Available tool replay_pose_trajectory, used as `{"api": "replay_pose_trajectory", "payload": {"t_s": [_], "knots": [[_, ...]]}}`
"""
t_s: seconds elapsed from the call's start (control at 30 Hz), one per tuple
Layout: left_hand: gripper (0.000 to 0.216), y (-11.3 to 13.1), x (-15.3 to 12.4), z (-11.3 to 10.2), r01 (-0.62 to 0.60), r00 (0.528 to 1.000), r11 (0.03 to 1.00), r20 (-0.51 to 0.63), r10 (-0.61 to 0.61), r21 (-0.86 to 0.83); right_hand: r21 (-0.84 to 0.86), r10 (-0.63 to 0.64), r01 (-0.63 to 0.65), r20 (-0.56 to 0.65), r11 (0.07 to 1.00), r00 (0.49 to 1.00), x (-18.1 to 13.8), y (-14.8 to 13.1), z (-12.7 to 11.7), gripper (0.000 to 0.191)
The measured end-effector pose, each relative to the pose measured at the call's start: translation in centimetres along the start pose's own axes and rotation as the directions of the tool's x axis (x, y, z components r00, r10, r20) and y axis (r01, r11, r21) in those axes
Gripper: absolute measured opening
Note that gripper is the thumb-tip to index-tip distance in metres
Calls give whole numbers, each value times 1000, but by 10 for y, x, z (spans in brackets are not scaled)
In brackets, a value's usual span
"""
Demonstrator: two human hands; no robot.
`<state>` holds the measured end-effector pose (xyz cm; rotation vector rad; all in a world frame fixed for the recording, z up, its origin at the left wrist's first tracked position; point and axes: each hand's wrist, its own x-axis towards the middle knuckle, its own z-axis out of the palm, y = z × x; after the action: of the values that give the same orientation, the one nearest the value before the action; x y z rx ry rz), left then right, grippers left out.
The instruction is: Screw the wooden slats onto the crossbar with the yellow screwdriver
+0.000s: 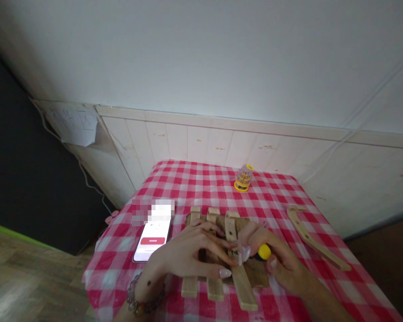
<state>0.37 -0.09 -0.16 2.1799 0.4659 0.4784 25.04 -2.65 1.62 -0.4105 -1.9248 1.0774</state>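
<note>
A wooden slatted piece (218, 286) of three light slats on darker cross pieces lies on the red and white checked tablecloth (195, 179). My left hand (188, 255) rests on the slats with fingers spread flat, steadying them. My right hand (275, 257) is closed around a small screwdriver with a yellow and black handle (263, 252), its tip near the rightmost slat by my left fingertips.
A phone (153, 237) with a lit screen lies left of the wood. A curved wooden part (314, 239) lies at the right. A clear and yellow screwdriver bit case (243, 177) stands at the back. The table sits against a white panelled wall (201, 143).
</note>
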Motion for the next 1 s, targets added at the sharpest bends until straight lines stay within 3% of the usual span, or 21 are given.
{"api": "replay_pose_trajectory", "payload": {"t_s": [0.1, 0.27, 0.37, 0.5, 0.57, 0.67, 0.77, 1.0], "knots": [[35, 0, 0, 1, 3, 999, 1000, -35, -3, 10, 41, -40, 43, -63, 998, 997, 2, 3, 5, 22], [32, 1, 0, 0, 5, 1000, 1000, -19, -5, 8, 208, 21, -9, -59, 978, 998, -4, 13, 18, 18], [30, 2, 0, -1, 14, 1000, 1000, 8, -14, 9, 257, 73, -45, -99, 965, 992, -9, 18, 21, 30], [32, 3, 0, 0, 23, 1000, 1000, -10, -23, -1, 365, 249, -212, -59, 907, 967, -10, 16, 19, 51], [33, 3, 0, 0, 36, 999, 999, -12, -35, 4, 323, 220, -207, -5, 924, 975, -7, 12, 15, 47], [36, 3, -2, 1, 53, 998, 998, -45, -52, 15, 153, 91, -99, 56, 983, 994, -1, 6, 9, 39], [38, 1, -2, 1, 37, 999, 999, -39, -36, 25, 80, 14, -17, 36, 997, 999, 3, 3, 5, 31], [40, -1, -1, 3, 31, 999, 999, -42, -29, 27, 270, 45, -45, 5, 962, 999, 0, 4, 10, 13]]}}
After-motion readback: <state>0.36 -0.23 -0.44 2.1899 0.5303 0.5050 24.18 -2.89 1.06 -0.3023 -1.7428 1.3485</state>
